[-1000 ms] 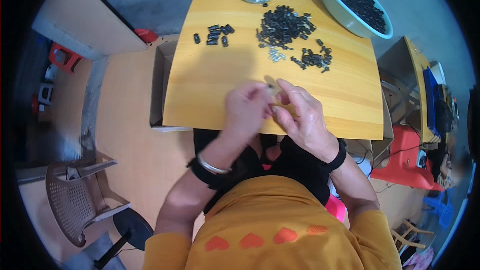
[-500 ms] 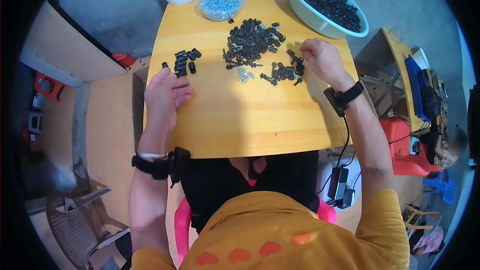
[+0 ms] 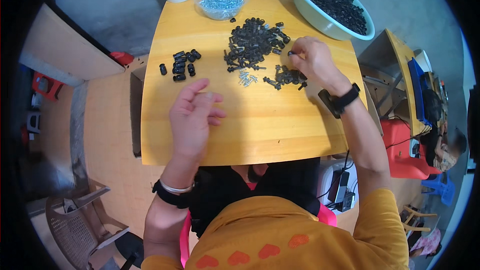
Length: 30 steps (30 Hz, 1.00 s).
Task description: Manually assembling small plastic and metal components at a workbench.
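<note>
Taking the far edge of the table (image 3: 260,135) as twelve, the left hand (image 3: 191,122) has drawn back from the cylinders (image 3: 179,64), where it was half a second ago, and now hovers around eight o'clock. Its fingers are apart and loosely curled, with nothing visible in them. The cylinders lie just past nine, one set off a little to the left of the others; whether any is newly laid there, I cannot tell.

The right hand (image 3: 316,62) has shifted slightly inward, and its thumb and forefinger are together on a small dark piece (image 3: 291,53) at two o'clock. I cannot tell whether the piece is lifted. The dark bolts (image 3: 285,76) lie at three, just under that hand, and the main pile (image 3: 255,40) at twelve, with loose silver screws (image 3: 246,78) near the centre.

A second ago both hands met at the near edge; now they are well apart. I judge that the right is picking up a part while the left, having let go, is free.
</note>
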{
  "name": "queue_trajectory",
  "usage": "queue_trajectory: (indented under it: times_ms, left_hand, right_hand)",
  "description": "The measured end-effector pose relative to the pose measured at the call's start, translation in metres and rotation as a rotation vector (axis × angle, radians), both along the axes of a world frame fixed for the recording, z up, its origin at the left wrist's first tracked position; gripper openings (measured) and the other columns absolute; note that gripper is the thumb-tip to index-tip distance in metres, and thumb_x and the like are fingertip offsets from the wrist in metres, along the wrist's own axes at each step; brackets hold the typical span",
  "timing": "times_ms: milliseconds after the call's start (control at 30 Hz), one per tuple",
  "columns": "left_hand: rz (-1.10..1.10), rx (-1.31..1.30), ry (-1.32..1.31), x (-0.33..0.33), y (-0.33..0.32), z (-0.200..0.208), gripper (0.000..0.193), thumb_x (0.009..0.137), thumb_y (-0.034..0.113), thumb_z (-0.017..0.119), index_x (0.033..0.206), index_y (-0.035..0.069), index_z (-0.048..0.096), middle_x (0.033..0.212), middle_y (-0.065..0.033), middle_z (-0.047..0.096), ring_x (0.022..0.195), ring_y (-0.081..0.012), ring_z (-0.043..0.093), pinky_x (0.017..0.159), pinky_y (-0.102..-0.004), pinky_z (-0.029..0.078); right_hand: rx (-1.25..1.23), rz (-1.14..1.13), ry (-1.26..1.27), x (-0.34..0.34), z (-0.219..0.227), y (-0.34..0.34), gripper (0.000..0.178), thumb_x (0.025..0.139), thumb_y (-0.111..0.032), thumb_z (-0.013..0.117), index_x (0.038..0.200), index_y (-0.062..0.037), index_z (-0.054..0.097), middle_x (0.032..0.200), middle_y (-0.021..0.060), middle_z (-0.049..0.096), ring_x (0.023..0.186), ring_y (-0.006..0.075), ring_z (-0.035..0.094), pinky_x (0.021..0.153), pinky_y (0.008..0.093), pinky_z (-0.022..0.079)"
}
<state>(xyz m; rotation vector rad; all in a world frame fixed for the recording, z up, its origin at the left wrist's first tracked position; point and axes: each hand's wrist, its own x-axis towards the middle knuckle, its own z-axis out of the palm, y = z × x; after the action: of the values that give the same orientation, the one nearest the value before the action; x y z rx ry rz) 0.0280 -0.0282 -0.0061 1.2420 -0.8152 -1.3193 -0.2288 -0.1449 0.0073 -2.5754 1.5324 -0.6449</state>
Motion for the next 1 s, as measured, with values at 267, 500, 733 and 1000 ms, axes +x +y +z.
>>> queue_trajectory:
  times_ms: [267, 500, 733, 1000]
  left_hand:
    - [-0.200, -0.058, 0.105, -0.039, 0.019, 0.005, 0.020, 0.087, 0.015, 0.053, 0.102, 0.002, 0.054, 0.080, -0.0070, 0.062, 0.062, -0.0113, 0.059, 0.053, -0.0208, 0.045]
    - [-0.185, -0.014, 0.409, -0.036, 0.035, 0.008, 0.011, 0.086, 0.010, 0.054, 0.093, 0.001, 0.055, 0.073, -0.0066, 0.060, 0.059, -0.0109, 0.059, 0.050, -0.0208, 0.047]
    - [-0.252, -0.016, 0.648, -0.032, 0.043, 0.001, 0.016, 0.088, 0.011, 0.050, 0.099, 0.001, 0.055, 0.079, -0.0107, 0.063, 0.065, -0.0172, 0.063, 0.056, -0.0245, 0.051]
    - [-0.204, 0.000, 0.427, -0.041, 0.044, 0.001, 0.017, 0.085, 0.003, 0.053, 0.101, -0.004, 0.054, 0.081, -0.0108, 0.060, 0.063, -0.0141, 0.061, 0.056, -0.0230, 0.052]
  right_hand:
    - [0.476, 0.263, -0.482, 0.061, 0.040, 0.096, 0.010, 0.075, -0.004, 0.061, 0.074, -0.0006, 0.052, 0.058, 0.0074, 0.052, 0.054, 0.0146, 0.050, 0.052, 0.0266, 0.042]
    - [0.371, 0.328, -0.599, 0.067, 0.035, 0.122, 0.010, 0.075, -0.001, 0.061, 0.085, 0.0001, 0.057, 0.070, 0.0085, 0.055, 0.065, 0.0148, 0.054, 0.059, 0.0250, 0.044]
    - [0.335, 0.243, -0.749, 0.071, 0.020, 0.135, 0.013, 0.075, 0.002, 0.060, 0.087, 0.0000, 0.059, 0.073, 0.0085, 0.055, 0.066, 0.0172, 0.054, 0.061, 0.0249, 0.043]
    - [-0.043, 0.252, -0.510, 0.072, 0.010, 0.138, 0.012, 0.073, 0.001, 0.060, 0.085, -0.0013, 0.059, 0.067, 0.0105, 0.052, 0.061, 0.0246, 0.054, 0.053, 0.0312, 0.043]
